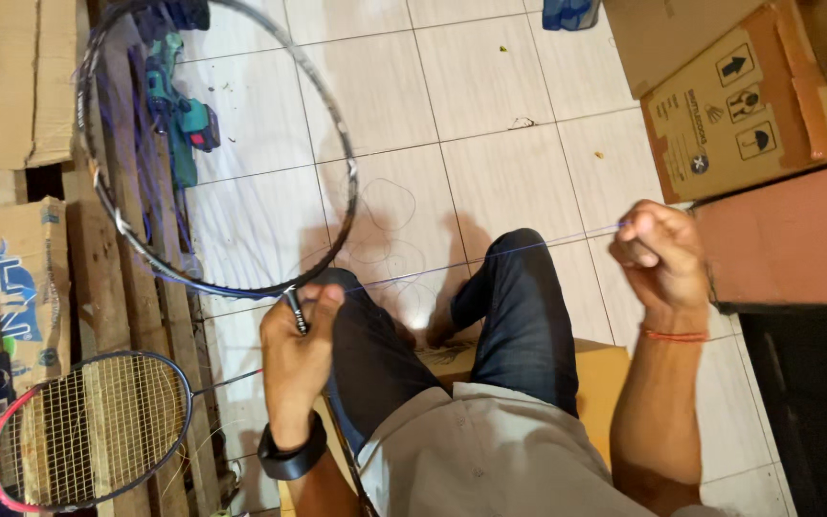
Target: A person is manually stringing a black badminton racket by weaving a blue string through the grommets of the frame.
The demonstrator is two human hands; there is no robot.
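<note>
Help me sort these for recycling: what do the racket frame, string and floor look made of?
Racket frame: thin, dark, glossy hoop, probably carbon or metal; unclear which. String: fine pale strand pulled straight by the right hand, likely nylon. Floor: shiny white ceramic tiles with grout lines.

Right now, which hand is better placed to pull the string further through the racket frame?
The right hand, probably: it already pinches the thin string drawn taut. The left hand grips the unstrung racket frame at its throat, steadying it.

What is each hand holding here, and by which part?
The left hand grips the dark unstrung racket at the throat, where frame meets shaft. The right hand pinches a thin string in its fingers, pulled taut from the racket.
</note>
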